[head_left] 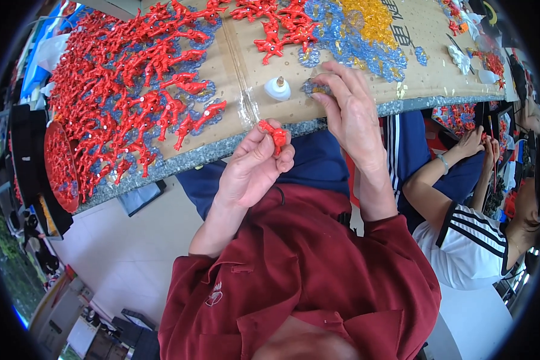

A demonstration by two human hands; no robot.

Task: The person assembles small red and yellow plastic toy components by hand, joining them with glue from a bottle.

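My left hand (252, 162) is closed around a small red plastic figure (276, 137), held just off the table's near edge. To its right, my right hand (355, 114) reaches over the cardboard, thumb and forefinger on either side of a translucent blue disc (314, 88). Whether the disc is lifted or resting on the cardboard is hard to tell. Between the hands, a bit farther back, stands a white squeeze bottle (277, 89) with a brownish tip.
Red figures on blue discs (162, 102) crowd the left side. Loose blue discs (366, 51) and yellow translucent pieces (369, 21) lie at the back. The cardboard (240, 72) covers a speckled stone top (204, 155). A co-worker (456, 228) sits at the right, handling small parts.
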